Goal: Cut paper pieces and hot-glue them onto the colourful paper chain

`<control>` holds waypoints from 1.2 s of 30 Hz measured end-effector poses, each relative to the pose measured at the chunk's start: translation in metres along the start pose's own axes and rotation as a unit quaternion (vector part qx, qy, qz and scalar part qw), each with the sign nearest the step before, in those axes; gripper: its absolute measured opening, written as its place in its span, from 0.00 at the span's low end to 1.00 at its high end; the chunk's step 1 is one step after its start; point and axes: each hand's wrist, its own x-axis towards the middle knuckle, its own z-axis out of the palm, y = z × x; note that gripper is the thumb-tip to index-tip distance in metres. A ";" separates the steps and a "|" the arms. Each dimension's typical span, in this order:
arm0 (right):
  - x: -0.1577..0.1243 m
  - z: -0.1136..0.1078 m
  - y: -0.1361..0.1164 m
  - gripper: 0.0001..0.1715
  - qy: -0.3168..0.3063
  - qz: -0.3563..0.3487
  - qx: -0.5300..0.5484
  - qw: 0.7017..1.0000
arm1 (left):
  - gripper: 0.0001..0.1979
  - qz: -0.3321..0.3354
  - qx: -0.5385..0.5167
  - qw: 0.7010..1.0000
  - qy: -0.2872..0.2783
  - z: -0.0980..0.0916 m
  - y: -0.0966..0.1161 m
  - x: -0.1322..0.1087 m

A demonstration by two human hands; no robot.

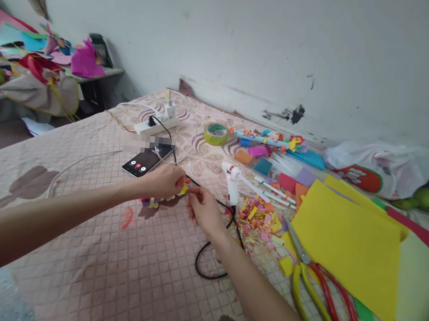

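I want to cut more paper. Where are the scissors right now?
Head view, right side: the scissors lie on the bedspread just right of the person's right forearm, blades toward the paper scraps, handles beside the yellow sheet.

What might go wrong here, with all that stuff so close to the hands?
The glue gun stands just beyond the right hand, and the black cord at its base loops under that wrist; a tug might tip it onto the bedcover or the fingers.
The scissors lie close beside the right forearm; a sweeping arm might catch the blades.
The left hand covers most of the small paper piece both hands pinch, so it might crumple.
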 end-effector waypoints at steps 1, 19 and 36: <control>0.000 0.000 0.000 0.06 -0.002 -0.004 -0.002 1.000 | 0.08 -0.002 0.007 1.000 0.012 0.003 0.001 -0.001; -0.001 0.000 -0.003 0.05 -0.011 -0.022 -0.019 1.000 | 0.07 0.006 0.129 0.987 0.096 0.024 0.019 -0.015; -0.002 -0.001 -0.004 0.06 0.005 -0.019 -0.013 1.000 | 0.08 0.004 0.105 0.986 0.133 0.025 0.014 -0.028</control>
